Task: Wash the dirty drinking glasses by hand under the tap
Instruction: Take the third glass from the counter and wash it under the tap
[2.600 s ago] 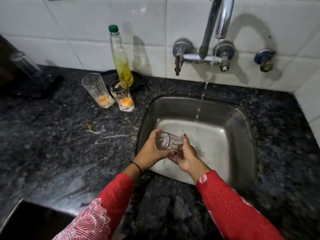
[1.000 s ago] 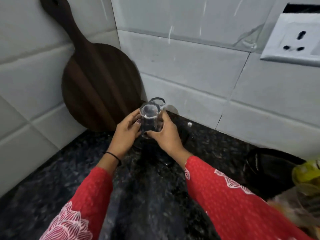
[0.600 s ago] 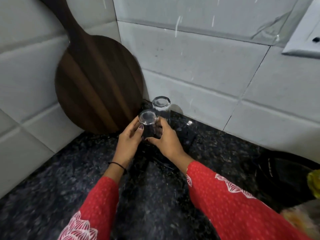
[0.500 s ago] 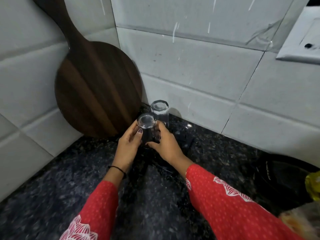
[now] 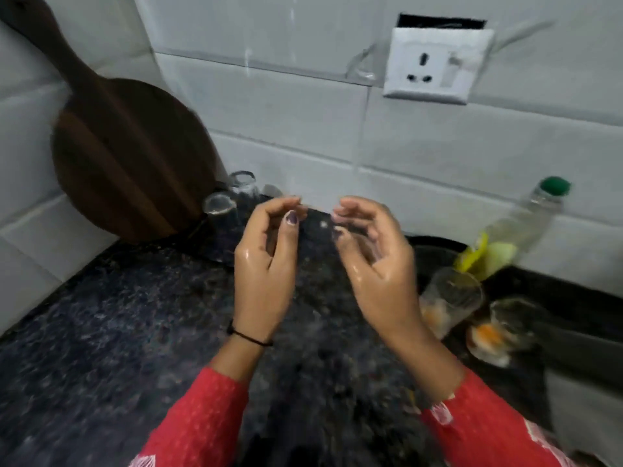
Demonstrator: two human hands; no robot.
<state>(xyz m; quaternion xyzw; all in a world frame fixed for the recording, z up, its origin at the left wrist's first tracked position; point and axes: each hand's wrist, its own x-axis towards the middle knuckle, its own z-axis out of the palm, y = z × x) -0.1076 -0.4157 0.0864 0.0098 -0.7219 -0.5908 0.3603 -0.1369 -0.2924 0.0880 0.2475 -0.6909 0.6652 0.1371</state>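
Note:
Two clean glasses stand upside down in the counter's back corner: one [image 5: 219, 207] in front, the other [image 5: 242, 183] behind it near the wall. My left hand [image 5: 266, 261] and my right hand [image 5: 374, 261] are wet and raised over the counter, to the right of those glasses, fingers curled and apart, holding nothing. Two dirty glasses with orange residue stand at the right: one [image 5: 448, 298] close to my right hand, the other [image 5: 499, 328] further right.
A dark round wooden board [image 5: 124, 156] leans on the tiled wall at the left. A clear bottle [image 5: 519, 227] with a green cap and yellow liquid stands at the back right. A white wall socket [image 5: 435, 67] is above. The black granite counter [image 5: 118, 315] spreads below.
Both hands have let go of the washed glass, left upside down in the corner, and pulled back to the right. The view has swung right, bringing the dirty glasses into sight.

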